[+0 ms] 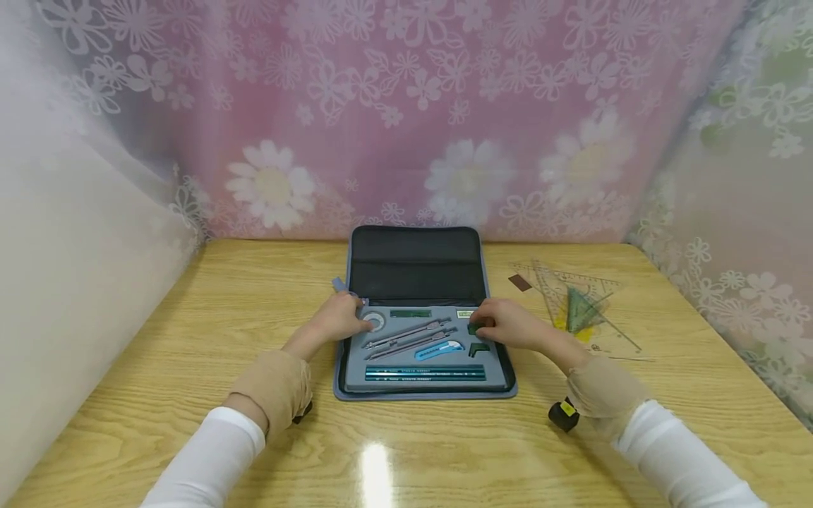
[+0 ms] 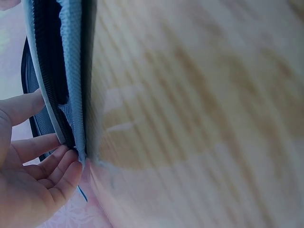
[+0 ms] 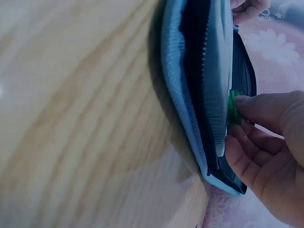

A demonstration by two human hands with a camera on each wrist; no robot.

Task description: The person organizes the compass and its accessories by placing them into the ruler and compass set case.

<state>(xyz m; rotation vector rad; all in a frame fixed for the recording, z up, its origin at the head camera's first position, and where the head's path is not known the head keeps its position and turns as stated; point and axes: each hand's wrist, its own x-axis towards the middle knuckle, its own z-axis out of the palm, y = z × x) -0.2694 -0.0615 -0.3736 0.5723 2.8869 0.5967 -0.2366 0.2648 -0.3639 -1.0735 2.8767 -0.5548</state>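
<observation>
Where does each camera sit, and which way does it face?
Head: on the person's head, facing forward and down at an open, blue-edged black fabric case; left hand, right hand and white sleeves show.
Left wrist: on that wrist, facing the case's left edge and the wood-grain table; left hand shows, lower left.
Right wrist: on that wrist, facing the case's right edge; right hand shows, pinching a small green plastic piece, with part of the left hand at top.
Shared: head and right wrist views both show the piece.

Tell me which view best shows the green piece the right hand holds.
The right wrist view: the green piece looks large and bright. The head view shows it small, partly covered by the right hand; the left wrist view doesn't show it.
</observation>
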